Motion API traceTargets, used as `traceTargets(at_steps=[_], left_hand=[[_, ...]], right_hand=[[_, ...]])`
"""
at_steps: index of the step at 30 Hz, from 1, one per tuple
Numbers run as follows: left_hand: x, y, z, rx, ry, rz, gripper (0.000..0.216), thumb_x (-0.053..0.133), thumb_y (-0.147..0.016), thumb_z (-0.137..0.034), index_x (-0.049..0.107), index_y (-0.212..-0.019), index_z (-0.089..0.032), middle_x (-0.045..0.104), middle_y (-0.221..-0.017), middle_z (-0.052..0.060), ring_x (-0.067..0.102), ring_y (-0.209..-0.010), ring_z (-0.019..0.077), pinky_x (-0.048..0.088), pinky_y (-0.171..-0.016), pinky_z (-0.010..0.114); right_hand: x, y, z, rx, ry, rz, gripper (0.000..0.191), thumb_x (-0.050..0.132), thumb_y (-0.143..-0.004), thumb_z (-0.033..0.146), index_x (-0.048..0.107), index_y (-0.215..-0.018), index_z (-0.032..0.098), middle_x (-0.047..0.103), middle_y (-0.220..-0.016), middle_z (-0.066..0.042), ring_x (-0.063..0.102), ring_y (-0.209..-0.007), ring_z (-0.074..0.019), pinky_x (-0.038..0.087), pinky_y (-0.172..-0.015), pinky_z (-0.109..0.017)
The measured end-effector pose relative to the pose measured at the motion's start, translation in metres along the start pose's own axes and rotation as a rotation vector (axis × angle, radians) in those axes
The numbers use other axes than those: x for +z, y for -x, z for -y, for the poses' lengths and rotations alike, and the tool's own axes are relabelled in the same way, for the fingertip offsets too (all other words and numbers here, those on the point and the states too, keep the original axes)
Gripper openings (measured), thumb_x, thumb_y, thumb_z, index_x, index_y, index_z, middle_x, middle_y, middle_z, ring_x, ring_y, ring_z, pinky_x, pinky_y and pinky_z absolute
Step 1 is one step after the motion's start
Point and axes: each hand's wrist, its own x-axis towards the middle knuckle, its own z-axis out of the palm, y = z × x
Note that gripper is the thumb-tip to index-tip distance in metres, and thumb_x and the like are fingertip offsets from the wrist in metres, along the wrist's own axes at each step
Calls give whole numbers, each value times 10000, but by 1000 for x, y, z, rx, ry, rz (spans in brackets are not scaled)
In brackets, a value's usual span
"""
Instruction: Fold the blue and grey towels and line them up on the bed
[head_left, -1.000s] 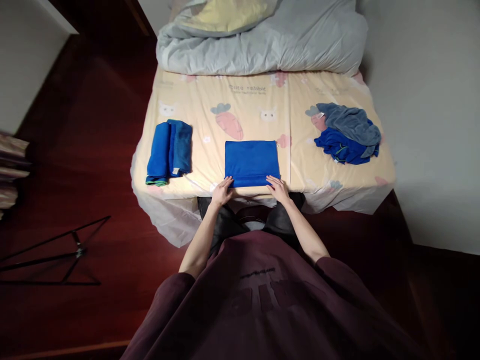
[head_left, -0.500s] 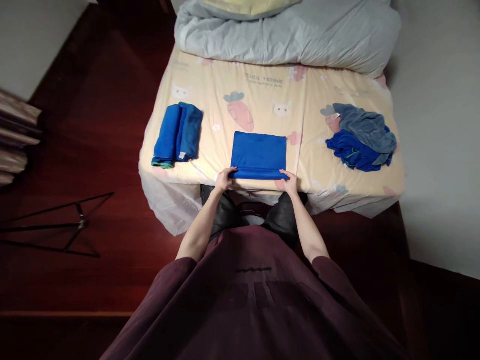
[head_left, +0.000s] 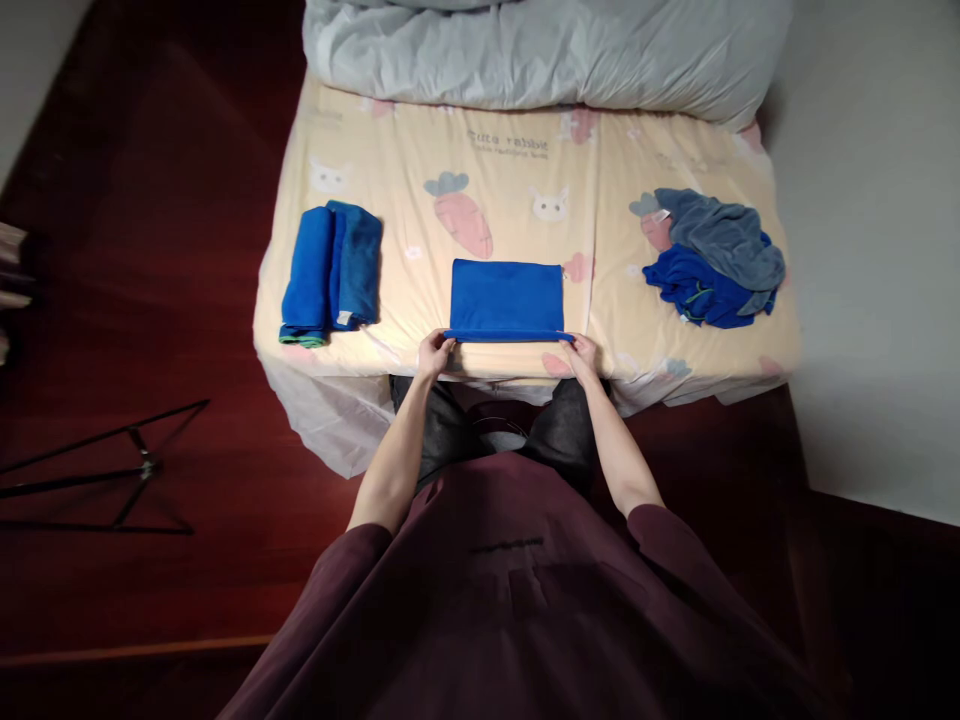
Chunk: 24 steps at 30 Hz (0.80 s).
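Observation:
A blue towel (head_left: 507, 293) lies flat and folded at the front edge of the bed, its near edge turned up into a narrow roll. My left hand (head_left: 436, 353) pinches the left end of that rolled edge. At the opposite end, my right hand (head_left: 580, 355) grips the roll between thumb and fingers. Left of my hands rest a rolled bright blue towel (head_left: 307, 268) and, beside it, a darker blue towel (head_left: 360, 262). Over on the right is a loose heap with a crumpled grey-blue towel (head_left: 724, 245) on top of a crumpled blue towel (head_left: 694, 285).
The bed (head_left: 510, 200) has a cream sheet printed with carrots and cat faces. A bunched grey-white quilt (head_left: 547, 55) lies across its far end. A black tripod (head_left: 142, 465) stands on the dark red floor at left; a pale wall (head_left: 862, 300) runs along the right.
Both hands have lifted the near edge of the towel and turned it slightly away from me, so the roll looks narrower. The camera view has shifted a little.

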Motion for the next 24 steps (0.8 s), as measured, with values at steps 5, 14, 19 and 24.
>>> traceTargets(at_steps=[5, 14, 19, 24], left_hand=[[2, 1, 2, 32, -14, -2, 226, 657, -854, -363, 663, -977, -173, 717, -899, 64, 695, -873, 191, 578, -811, 302], [0, 1, 2, 21, 31, -77, 388, 699, -896, -546, 672, -961, -165, 713, -855, 61, 694, -860, 198, 566, -806, 300], [0, 2, 4, 28, 16, -93, 381, 686, -905, -545, 669, -969, -170, 702, -837, 51, 681, -832, 187, 556, -797, 293], [1, 2, 5, 29, -36, -133, 349, 674, -915, -502, 685, -985, -161, 703, -849, 54, 678, -839, 186, 548, -798, 283]], right_hand=[[-2, -1, 4, 63, -8, -7, 329, 769, -780, 465, 685, -926, 183, 752, -895, -72, 709, -950, -229, 583, -903, -355], [-4, 2, 1, -27, 78, 19, 543, 663, -784, 753, 514, -721, 235, 491, -662, 34, 483, -659, -136, 422, -599, -247], [-3, 2, 2, -16, 75, 24, 561, 663, -760, 775, 555, -747, 224, 526, -664, 25, 485, -660, -140, 422, -615, -258], [-2, 1, -3, -26, 34, 36, 511, 697, -766, 709, 591, -755, 209, 559, -677, 20, 513, -647, -136, 436, -624, -262]])
